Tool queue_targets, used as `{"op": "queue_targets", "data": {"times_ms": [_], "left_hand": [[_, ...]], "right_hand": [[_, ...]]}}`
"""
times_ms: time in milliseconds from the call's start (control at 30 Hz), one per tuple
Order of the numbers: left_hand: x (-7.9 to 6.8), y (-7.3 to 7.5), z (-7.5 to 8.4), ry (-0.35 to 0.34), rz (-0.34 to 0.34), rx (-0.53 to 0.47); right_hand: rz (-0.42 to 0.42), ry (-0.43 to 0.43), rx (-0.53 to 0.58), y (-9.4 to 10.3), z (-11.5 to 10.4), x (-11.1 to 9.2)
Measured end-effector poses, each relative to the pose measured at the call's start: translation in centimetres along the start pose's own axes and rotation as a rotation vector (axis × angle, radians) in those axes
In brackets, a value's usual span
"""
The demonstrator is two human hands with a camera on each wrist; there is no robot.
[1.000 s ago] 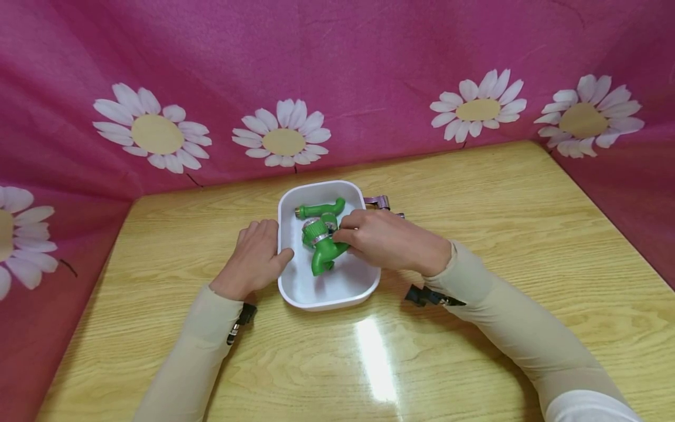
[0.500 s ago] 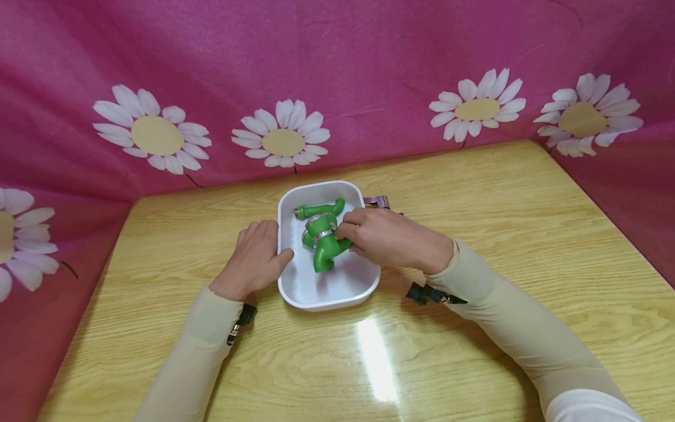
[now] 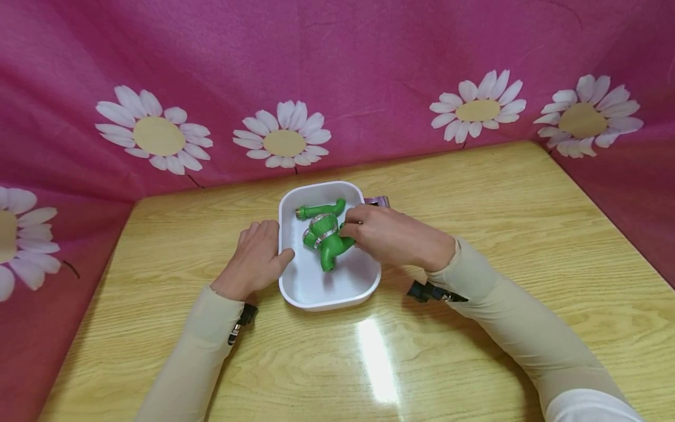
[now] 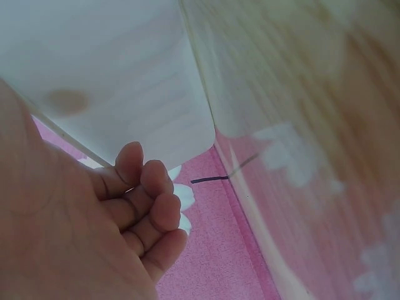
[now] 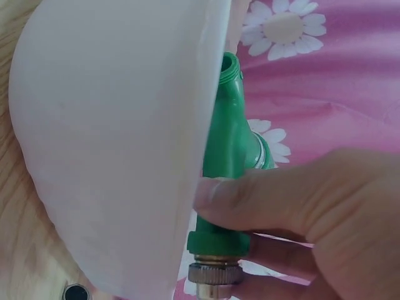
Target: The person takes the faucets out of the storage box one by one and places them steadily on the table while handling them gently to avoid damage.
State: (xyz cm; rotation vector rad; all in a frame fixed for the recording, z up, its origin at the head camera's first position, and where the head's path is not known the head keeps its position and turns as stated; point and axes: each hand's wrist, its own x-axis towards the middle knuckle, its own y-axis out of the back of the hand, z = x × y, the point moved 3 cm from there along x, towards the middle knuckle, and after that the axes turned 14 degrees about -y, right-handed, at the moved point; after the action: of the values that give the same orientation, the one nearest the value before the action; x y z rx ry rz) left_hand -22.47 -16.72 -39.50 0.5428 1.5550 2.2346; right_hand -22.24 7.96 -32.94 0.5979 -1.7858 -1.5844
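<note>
Head view: the pale wood-grain worktop (image 3: pixel 295 363) carries a white, rounded rectangular tray (image 3: pixel 329 307) near the middle of its far edge. The left grip (image 3: pixel 252 258) braces the tray's left rim, thumb over the rim, fingers outside. The right grip (image 3: pixel 387 234) grasps a green, silver-banded tap (image 3: pixel 329 249) with ribbed knobs, just inside the right rim; contact with the tray floor cannot be confirmed. A slim green curved spout (image 3: pixel 320 210) with a brass end lies along the tray's far end. Outside the far right corner sits a partly hidden purple metallic fitting (image 3: pixel 377 201). Step in hand, as judged: positioning the tap in the braced tray. The next move likely calls for a secure hold and clearance from the spout.
</note>
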Motion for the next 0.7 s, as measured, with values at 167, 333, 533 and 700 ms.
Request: {"op": "queue_targets", "data": {"times_ms": [167,333,533,700], "left_hand": [[0.07,-0.02,-0.02,0.002,-0.002,0.003],[0.12,-0.02,-0.01,0.004,-0.005,0.004],[0.12,0.00,0.01,0.004,-0.006,0.003],[0.05,0.01,0.06,0.010,-0.011,0.001]], "right_hand": [[0.009,-0.022,0.001,0.07,0.19,-0.03],[-0.005,-0.036,0.008,0.09,0.34,-0.12],[-0.055,-0.059,0.005,0.31,0.51,-0.25],[-0.083,-0.081,0.000,0.47,0.57,-0.30]]}}
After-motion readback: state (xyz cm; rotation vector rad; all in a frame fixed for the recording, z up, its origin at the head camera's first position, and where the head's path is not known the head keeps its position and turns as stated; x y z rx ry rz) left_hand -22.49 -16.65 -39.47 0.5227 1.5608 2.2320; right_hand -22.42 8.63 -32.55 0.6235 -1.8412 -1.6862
